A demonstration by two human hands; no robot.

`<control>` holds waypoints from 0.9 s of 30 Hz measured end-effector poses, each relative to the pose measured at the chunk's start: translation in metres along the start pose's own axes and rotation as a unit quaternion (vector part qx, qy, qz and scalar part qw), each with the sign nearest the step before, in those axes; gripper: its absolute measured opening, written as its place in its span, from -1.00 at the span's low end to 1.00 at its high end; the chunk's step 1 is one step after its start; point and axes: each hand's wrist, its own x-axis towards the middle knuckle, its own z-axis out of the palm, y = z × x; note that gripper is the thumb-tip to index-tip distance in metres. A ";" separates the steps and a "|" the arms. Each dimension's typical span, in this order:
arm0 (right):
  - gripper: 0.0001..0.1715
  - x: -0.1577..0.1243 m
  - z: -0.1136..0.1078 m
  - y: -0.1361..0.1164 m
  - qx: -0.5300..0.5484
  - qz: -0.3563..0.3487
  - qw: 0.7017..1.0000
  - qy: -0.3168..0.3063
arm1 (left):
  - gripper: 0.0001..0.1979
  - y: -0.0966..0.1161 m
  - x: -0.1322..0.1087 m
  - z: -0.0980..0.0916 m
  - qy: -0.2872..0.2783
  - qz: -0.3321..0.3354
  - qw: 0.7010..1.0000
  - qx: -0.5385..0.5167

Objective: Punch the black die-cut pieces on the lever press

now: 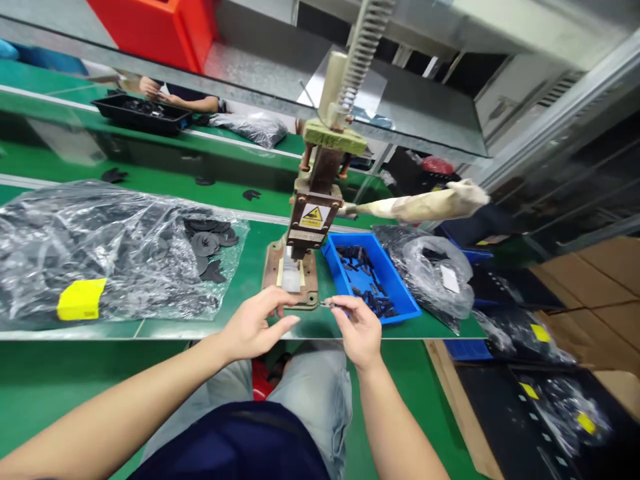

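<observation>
Between thumb and fingers, my right hand (360, 327) pinches a small dark part with a thin metallic end (327, 305), just in front of the hand press's base. My left hand (260, 323) is at the left front corner of that base, thumb and fingers apart, with nothing visible between them. The hand press (315, 207) stands upright behind both hands, a pale block (291, 275) on its base under the ram. Right of the press, a blue bin (400, 303) holds many small black parts (367, 273).
A large clear plastic bag (125, 247) of flat black pieces covers the bench's left. The press's wrapped lever (425, 203) juts right above the blue bin and another plastic bag (435, 267). Across the conveyor, a co-worker's hands (163, 93) are above a black tray (145, 120).
</observation>
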 end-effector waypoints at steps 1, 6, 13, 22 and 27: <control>-0.80 -0.007 0.010 -0.004 0.015 -0.004 1.000 -0.006 | -0.71 0.005 0.003 0.001 -0.006 0.012 1.000 -0.007; -0.78 -0.020 0.036 -0.013 0.056 -0.027 0.998 -0.027 | -0.80 0.014 0.001 0.005 -0.013 0.038 0.999 -0.028; -0.72 -0.022 0.041 -0.013 0.053 -0.050 0.997 -0.037 | -0.84 0.013 -0.006 0.001 -0.003 0.040 0.999 -0.033; -0.65 -0.014 0.041 -0.019 0.032 -0.103 0.990 -0.088 | -0.71 0.006 -0.002 0.002 -0.086 -0.195 0.943 -0.256; -0.51 -0.005 0.041 -0.025 -0.015 -0.130 0.980 -0.153 | -0.52 -0.010 -0.001 0.006 -0.171 -0.252 0.859 -0.412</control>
